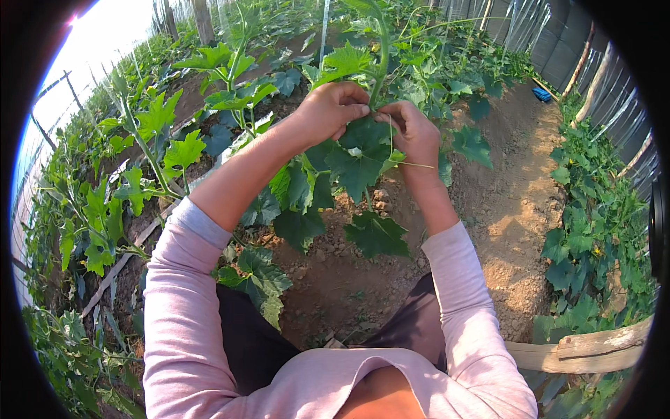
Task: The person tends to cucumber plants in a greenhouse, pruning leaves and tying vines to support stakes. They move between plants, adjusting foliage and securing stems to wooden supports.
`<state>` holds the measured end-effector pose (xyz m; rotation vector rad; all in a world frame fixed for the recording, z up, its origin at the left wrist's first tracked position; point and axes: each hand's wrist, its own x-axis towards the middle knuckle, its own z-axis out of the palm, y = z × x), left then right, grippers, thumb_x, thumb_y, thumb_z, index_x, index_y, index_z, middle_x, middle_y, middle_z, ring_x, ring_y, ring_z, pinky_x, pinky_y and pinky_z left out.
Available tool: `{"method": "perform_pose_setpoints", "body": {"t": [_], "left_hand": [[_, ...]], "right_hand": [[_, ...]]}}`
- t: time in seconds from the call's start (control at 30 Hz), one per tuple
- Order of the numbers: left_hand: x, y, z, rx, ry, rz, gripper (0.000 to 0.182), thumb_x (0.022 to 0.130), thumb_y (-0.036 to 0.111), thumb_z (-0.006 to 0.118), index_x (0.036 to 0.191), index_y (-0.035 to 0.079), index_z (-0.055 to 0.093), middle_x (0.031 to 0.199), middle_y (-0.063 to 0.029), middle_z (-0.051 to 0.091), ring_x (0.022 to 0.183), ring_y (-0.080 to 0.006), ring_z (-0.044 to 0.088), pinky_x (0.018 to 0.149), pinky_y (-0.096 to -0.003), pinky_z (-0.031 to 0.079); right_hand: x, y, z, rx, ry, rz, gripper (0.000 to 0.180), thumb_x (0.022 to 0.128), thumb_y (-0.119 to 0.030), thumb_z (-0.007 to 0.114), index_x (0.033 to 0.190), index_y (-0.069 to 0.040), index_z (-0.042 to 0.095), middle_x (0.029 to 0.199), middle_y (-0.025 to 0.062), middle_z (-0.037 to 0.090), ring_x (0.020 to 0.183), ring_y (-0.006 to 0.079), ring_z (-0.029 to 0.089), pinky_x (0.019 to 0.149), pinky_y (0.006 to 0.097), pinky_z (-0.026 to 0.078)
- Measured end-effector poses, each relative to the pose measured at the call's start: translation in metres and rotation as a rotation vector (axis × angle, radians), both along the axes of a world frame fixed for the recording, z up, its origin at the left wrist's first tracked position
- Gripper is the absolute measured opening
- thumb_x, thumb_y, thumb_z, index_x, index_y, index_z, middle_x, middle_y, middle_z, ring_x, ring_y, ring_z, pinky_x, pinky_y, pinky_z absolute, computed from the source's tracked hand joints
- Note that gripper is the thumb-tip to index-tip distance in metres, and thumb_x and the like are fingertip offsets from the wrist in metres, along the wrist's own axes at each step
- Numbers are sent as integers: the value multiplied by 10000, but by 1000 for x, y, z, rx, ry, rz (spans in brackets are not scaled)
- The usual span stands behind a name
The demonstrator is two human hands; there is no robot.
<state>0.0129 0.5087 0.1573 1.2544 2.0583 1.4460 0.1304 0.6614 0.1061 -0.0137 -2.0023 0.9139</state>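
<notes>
A thick green vine stem (383, 57) of a cucurbit plant rises in front of me, with lobed leaves on it. My left hand (335, 111) is at the stem's left side, thumb and fingers pinched together against it. From the right, my right hand (412, 131) pinches at the same spot, its fingertips almost meeting the left thumb. A thin pale green tendril (391, 137) hangs down by the right fingers. Just what lies between the fingertips is hidden. Broad dark green leaves (358, 157) spread right below both hands.
More vines (149, 152) climb on the left beside a pale strip (125, 256) along the ground. A bare soil path (515, 209) runs at right, with a blue object (541, 94) at its far end. A wooden pole (581, 348) lies at lower right. Clear strings (324, 31) hang overhead.
</notes>
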Motion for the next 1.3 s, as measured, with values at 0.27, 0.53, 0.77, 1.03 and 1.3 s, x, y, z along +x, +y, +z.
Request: {"method": "perform_pose_setpoints", "body": {"t": [0.27, 0.53, 0.77, 1.03, 1.3], "left_hand": [[-11, -7, -10, -9, 330, 47, 225, 947, 158, 662, 1129, 27, 643, 940, -41, 722, 820, -117, 632, 752, -304, 520], [-5, 3, -3, -27, 288, -62, 192, 958, 150, 649, 1124, 54, 638, 939, -7, 675, 780, -84, 583, 688, -277, 485], [3, -1, 1, -52, 172, -7, 267, 932, 187, 688, 1144, 27, 672, 1002, -101, 724, 939, -188, 686, 851, -352, 537], [0, -2, -6, -73, 451, 162, 241, 879, 223, 705, 1067, 72, 697, 985, -135, 737, 966, -301, 709, 847, -418, 543], [25, 8, 2, -156, 497, 154, 280, 876, 265, 725, 1056, 53, 701, 920, -134, 739, 883, -308, 711, 814, -410, 547]], "right_hand": [[17, 22, 43, -336, 114, 50, 242, 981, -184, 676, 1129, -11, 597, 937, 59, 677, 840, 164, 686, 747, 291, 545], [7, 0, 13, 236, 80, -55, 382, 776, -135, 828, 1106, -49, 657, 1027, 88, 624, 927, 254, 652, 791, 377, 529], [10, -16, 15, 111, 68, -107, 262, 794, -125, 814, 1000, -47, 671, 847, 70, 600, 742, 217, 635, 672, 350, 500], [31, -7, 32, -475, -400, 497, 310, 870, -241, 820, 1027, -12, 682, 937, 22, 677, 837, 84, 600, 709, 247, 472], [14, 9, 23, -447, -81, 52, 382, 945, -243, 748, 1183, 36, 639, 1019, 63, 692, 860, 124, 658, 761, 248, 507]]}}
